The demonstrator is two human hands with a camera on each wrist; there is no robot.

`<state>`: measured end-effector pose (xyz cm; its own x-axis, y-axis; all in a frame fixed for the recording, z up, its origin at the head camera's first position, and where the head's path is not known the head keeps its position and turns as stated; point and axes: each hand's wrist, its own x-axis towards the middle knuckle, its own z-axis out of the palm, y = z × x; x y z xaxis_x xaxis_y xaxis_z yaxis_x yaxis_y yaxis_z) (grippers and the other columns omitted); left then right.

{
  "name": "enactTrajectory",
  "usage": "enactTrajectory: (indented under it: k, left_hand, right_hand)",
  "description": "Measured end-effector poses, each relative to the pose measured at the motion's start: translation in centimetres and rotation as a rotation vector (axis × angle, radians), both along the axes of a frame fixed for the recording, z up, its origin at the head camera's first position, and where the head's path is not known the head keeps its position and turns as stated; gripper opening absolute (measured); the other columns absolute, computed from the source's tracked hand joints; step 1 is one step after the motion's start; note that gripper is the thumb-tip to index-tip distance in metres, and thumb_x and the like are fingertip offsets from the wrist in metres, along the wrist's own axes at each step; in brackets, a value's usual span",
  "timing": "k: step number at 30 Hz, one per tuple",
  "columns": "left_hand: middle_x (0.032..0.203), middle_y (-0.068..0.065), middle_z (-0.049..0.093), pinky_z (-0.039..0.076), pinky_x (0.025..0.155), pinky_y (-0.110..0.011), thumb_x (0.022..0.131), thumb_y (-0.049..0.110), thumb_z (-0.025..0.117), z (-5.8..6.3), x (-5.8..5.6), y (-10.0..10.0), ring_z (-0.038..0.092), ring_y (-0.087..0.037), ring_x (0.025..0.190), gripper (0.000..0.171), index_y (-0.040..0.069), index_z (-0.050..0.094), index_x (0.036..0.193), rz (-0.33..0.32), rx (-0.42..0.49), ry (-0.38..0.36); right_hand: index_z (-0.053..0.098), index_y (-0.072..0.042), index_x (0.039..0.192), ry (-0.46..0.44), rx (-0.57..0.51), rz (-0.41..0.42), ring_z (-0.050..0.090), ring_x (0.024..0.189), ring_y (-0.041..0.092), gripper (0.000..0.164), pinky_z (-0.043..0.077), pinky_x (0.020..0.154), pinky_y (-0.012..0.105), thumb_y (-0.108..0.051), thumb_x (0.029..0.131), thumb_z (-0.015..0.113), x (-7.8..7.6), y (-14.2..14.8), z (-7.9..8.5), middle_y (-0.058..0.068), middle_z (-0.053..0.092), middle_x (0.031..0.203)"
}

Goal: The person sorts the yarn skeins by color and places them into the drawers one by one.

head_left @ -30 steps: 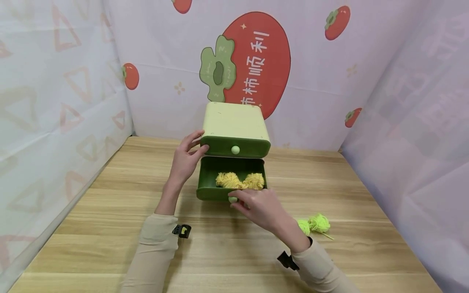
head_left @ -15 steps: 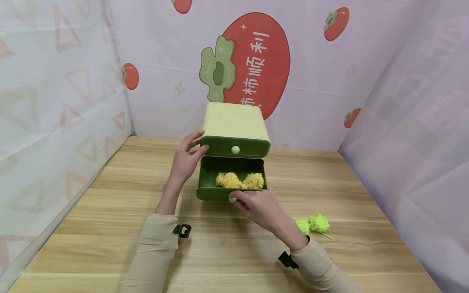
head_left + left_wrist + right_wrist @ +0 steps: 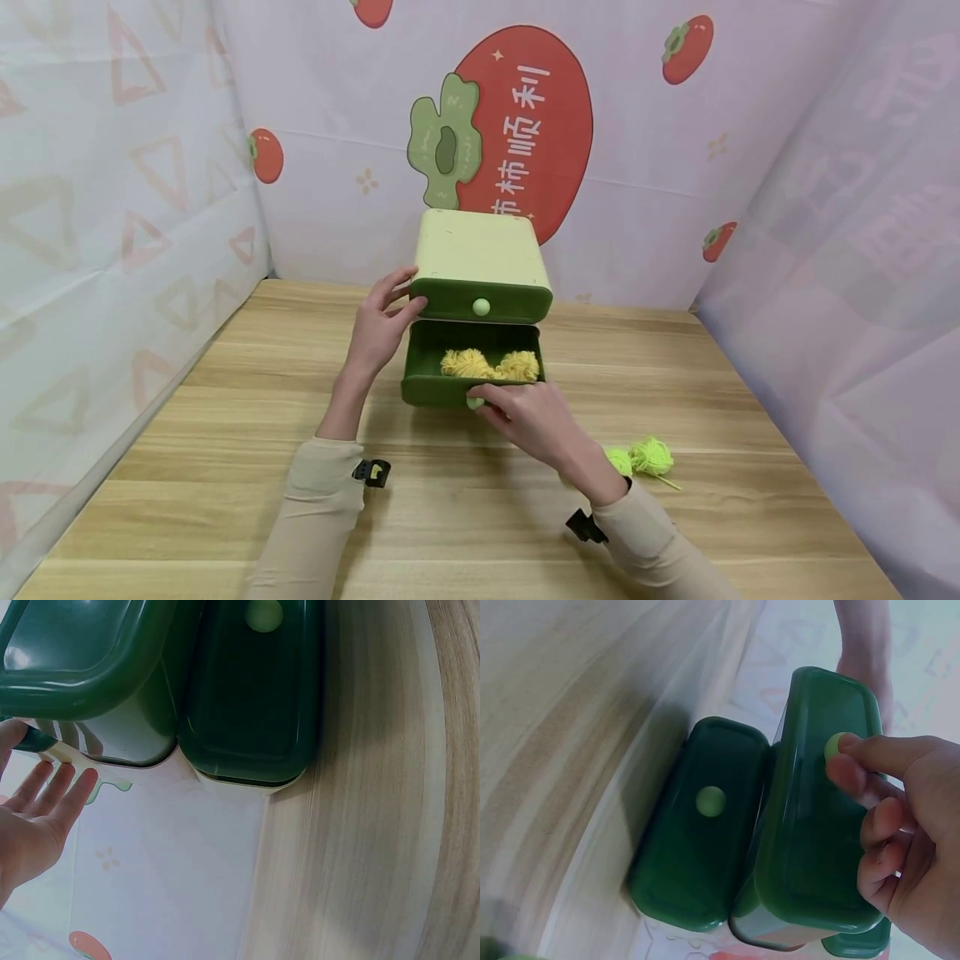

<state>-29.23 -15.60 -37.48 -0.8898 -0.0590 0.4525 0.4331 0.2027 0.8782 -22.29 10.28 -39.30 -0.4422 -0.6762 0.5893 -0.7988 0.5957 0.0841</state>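
Observation:
A small cabinet (image 3: pixel 483 246) with a cream body and green drawer fronts stands ahead of me. My left hand (image 3: pixel 375 329) rests on its left side, fingers fairly straight, thumb on the top drawer front (image 3: pixel 450 302). Below, the middle drawer (image 3: pixel 431 392) is pulled out. Two joined bundles of yellow yarn (image 3: pixel 465 364) lie in it. My right hand (image 3: pixel 536 421) pinches that drawer's pale green knob (image 3: pixel 832 748) between thumb and index finger; the other fingers are curled. The bottom drawer (image 3: pixel 682 855), closed beneath it, shows in both wrist views.
Bright green-yellow yarn (image 3: pixel 651 457) lies on the wooden table (image 3: pixel 450 517) to the right, partly hidden behind my right wrist. A patterned cloth backdrop (image 3: pixel 337 92) rises behind the cabinet and along both sides.
The middle drawer, with the yellow yarn in it, has slid slightly inward. My right hand has moved forward with its knob. The left hand stays in place.

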Motion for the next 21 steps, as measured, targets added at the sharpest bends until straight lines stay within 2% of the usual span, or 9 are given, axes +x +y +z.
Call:
enactTrajectory:
  k: [7,15,21]
  left_hand:
    - [0.149,-0.004,0.048,0.048,0.106,-0.051,0.094,0.033,0.069,0.0,0.1,-0.1,0.053,-0.028,0.133,0.05,0.025,0.055,0.142,0.006,-0.007,-0.003]
    - [0.148,-0.004,0.048,0.048,0.106,-0.051,0.095,0.031,0.069,0.1,0.2,0.0,0.053,-0.028,0.132,0.049,0.025,0.055,0.141,0.006,-0.006,-0.008]
    - [0.149,-0.004,0.048,0.048,0.106,-0.051,0.094,0.031,0.069,0.0,0.1,0.0,0.053,-0.028,0.133,0.05,0.026,0.055,0.142,0.007,-0.009,-0.009]
  right_hand:
    - [0.073,-0.027,0.105,0.006,-0.018,0.011,0.033,0.041,-0.003,0.017,0.019,0.041,0.014,-0.025,0.088,0.076,-0.4,-0.2,0.2,-0.014,0.057,0.054]
    - [0.072,-0.025,0.106,0.018,-0.039,0.015,0.035,0.04,-0.001,0.019,0.02,0.041,0.016,-0.024,0.088,0.077,-1.2,-0.3,0.3,-0.012,0.055,0.051]
    - [0.072,-0.025,0.108,-0.021,-0.049,-0.018,0.033,0.041,0.0,0.019,0.022,0.041,0.017,-0.024,0.09,0.075,-2.0,-0.4,0.2,-0.011,0.054,0.052]
